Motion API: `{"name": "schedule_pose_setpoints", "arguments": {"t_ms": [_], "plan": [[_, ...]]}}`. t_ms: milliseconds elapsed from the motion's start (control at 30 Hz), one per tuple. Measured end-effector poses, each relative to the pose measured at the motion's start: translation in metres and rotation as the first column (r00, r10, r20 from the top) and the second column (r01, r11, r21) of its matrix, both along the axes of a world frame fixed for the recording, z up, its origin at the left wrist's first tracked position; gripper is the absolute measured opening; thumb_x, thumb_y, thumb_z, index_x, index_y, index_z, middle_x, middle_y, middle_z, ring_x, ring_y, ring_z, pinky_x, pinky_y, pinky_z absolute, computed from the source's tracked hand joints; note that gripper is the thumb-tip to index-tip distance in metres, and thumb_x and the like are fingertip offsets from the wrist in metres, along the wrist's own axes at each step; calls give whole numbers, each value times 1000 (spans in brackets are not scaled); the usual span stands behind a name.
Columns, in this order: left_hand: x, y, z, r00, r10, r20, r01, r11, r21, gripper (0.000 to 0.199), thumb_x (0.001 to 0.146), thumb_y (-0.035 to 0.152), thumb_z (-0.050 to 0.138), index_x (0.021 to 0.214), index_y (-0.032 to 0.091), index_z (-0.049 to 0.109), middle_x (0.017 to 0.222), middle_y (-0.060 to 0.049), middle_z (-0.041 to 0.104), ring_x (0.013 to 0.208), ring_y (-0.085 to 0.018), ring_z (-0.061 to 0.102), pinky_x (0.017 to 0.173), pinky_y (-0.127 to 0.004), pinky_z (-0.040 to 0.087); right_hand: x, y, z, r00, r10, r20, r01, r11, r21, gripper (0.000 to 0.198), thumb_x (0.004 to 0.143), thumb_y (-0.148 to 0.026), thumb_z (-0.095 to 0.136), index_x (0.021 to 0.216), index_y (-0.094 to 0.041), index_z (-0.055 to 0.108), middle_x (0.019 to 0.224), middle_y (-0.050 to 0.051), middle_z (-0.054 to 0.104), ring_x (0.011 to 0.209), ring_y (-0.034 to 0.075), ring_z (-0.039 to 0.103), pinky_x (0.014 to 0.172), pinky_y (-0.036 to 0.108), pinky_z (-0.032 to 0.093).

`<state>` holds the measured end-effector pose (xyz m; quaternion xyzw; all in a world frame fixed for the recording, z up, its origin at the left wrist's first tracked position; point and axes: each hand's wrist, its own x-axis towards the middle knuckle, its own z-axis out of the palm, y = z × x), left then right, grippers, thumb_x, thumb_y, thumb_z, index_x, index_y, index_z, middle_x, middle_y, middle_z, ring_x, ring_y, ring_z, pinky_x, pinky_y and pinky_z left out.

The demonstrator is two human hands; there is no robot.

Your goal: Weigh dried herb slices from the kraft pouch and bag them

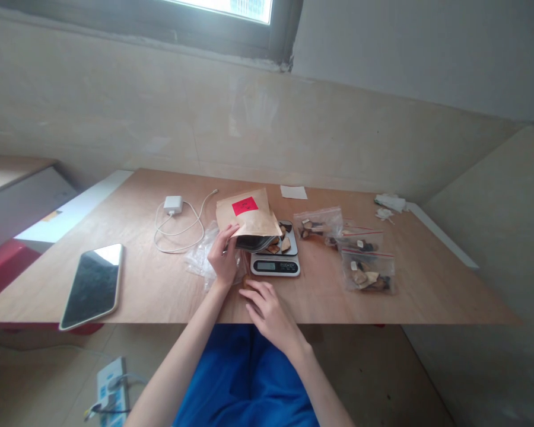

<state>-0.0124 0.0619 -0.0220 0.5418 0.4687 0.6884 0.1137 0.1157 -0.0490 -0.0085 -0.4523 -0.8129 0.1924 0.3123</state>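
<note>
My left hand (223, 255) grips a brown paper pouch (258, 216) with a red label, tilted so that its dark open mouth faces down toward me. Just under the mouth stands a white digital kitchen scale (289, 268), with several brown dried slices (285, 244) on its plate; the pouch covers part of it. My right hand (263, 303) is in front of the scale, low over the table, its fingers apart and slightly curled. Near its fingertips lies a small brown piece (245, 283). Clear plastic bags (200, 255) lie crumpled beside my left hand.
Several zip bags of dried pieces (367, 274) lie on the right. A tablet (92, 284) is at the table's left front edge, with a charger (173, 204) and its cable behind it. White paper (293, 192) lies at the back; a power strip (113, 385) is on the floor.
</note>
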Motion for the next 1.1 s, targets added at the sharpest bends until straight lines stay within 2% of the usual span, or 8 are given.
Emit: {"name": "schedule_pose_setpoints", "arguments": {"t_ms": [133, 300, 433, 533, 600, 767, 967, 1100], "plan": [[0, 0, 0, 1000, 8, 1, -8, 1000, -12, 22, 87, 25, 47, 99, 22, 64, 105, -3, 67, 103, -17, 60, 92, -33, 45, 1, -1, -3, 1000, 1, -25, -1, 1000, -3, 30, 86, -10, 42, 105, -25, 59, 112, 6, 60, 104, 20, 56, 90, 38, 50], [-1, 0, 0, 1000, 18, -13, -18, 1000, -5, 22, 87, 25, 46, 99, 22, 64, 104, -3, 68, 103, -17, 60, 92, -33, 46, 13, 2, 4, 977, 1, -212, -6, 1000, -21, 26, 86, -10, 43, 98, -25, 61, 99, 3, 65, 97, 16, 60, 87, 31, 51], [-1, 0, 0, 1000, 20, -15, -20, 1000, -13, 23, 87, 26, 46, 100, 22, 65, 104, -3, 67, 103, -17, 61, 92, -34, 46, 33, 15, 12, 895, -248, -371, 265, 964, -5, 19, 85, -18, 49, 98, -24, 61, 97, 3, 67, 91, 16, 64, 83, 30, 51], [-1, 1, 0, 999, 33, -12, -33, 999, -5, 22, 86, 26, 47, 99, 22, 65, 103, -3, 68, 102, -17, 61, 91, -33, 47, 55, 37, 16, 757, -458, -466, 504, 863, -28, 14, 83, -23, 52, 95, -20, 59, 100, 7, 67, 91, 18, 64, 82, 32, 51], [-1, 2, -1, 999, 41, -11, -41, 999, 4, 22, 86, 25, 48, 99, 22, 65, 103, -3, 68, 101, -17, 61, 90, -33, 47, 69, 54, 16, 707, -513, -488, 582, 813, -11, 12, 82, -25, 51, 90, -19, 59, 99, 9, 67, 88, 18, 64, 81, 34, 51], [-1, 3, -2, 998, 57, -22, -58, 998, -17, 23, 86, 27, 48, 100, 22, 65, 103, -4, 68, 100, -17, 62, 87, -32, 49, 82, 90, 11, 743, -538, -398, 619, 779, 103, 10, 78, -21, 51, 77, -18, 60, 88, 8, 60, 74, 16, 60, 70, 31, 51], [-2, 4, -4, 997, 60, -40, -60, 998, -22, 23, 86, 27, 47, 100, 22, 65, 104, -4, 68, 101, -17, 62, 86, -31, 50, 74, 100, 3, 829, -470, -303, 520, 847, 108, 19, 80, -16, 44, 83, -19, 63, 88, 7, 60, 77, 17, 60, 74, 31, 50], [-2, 4, -6, 998, 55, -41, -56, 998, -17, 22, 86, 26, 47, 99, 22, 65, 104, -4, 68, 102, -18, 61, 85, -31, 50, 72, 98, 7, 851, -445, -279, 499, 852, 160, 26, 81, -13, 39, 87, -19, 63, 90, 8, 63, 87, 19, 60, 81, 34, 48]]}}
